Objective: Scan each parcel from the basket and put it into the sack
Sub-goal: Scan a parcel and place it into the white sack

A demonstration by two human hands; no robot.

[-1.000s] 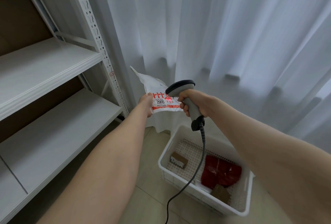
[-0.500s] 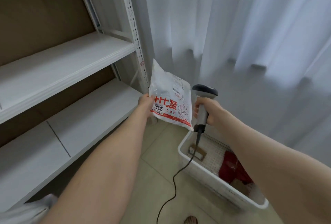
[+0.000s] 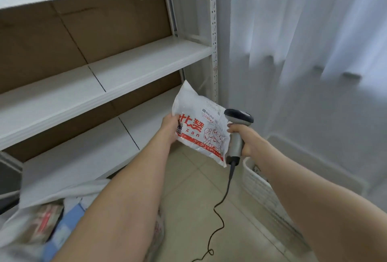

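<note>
I've swung from the basket (image 3: 258, 180) toward the sack (image 3: 54, 193), left hand (image 3: 170, 130) gripping the pouch parcel (image 3: 204, 134), right hand (image 3: 246, 139) clamped round the barcode scanner (image 3: 238, 116); next, drop it in

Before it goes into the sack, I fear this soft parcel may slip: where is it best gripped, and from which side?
Probably its flat left edge, from the left, where the left hand now pinches the parcel. It is soft plastic with a thin sealed rim, so a pinch across that edge suits it. The scanner in the right hand crowds its right side.
</note>
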